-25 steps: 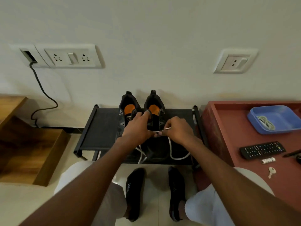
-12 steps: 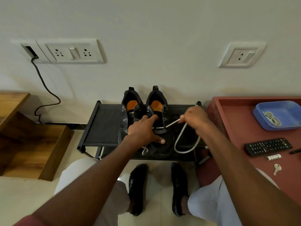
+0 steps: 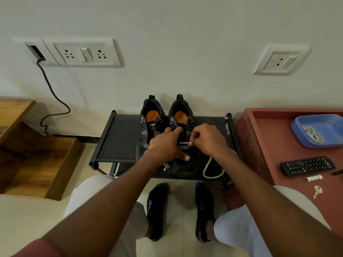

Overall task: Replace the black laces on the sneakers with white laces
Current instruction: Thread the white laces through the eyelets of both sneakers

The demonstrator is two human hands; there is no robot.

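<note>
Against the wall, a black shoe rack point(image 3: 120, 138) carries the pair of black sneakers point(image 3: 152, 119) with orange insoles side by side, and to my right the red surface point(image 3: 269, 145) holds a blue tray point(image 3: 332, 125) with a coiled lace in it, a remote point(image 3: 308, 165) and a key point(image 3: 317, 191). My left hand point(image 3: 165, 145) rests on the right-hand sneaker with its fingers straight and thumb spread. My right hand point(image 3: 207, 140) pinches the white lace point(image 3: 211, 172) at that shoe's eyelets with curled fingers, the slack looping down over the rack's front edge.
</note>
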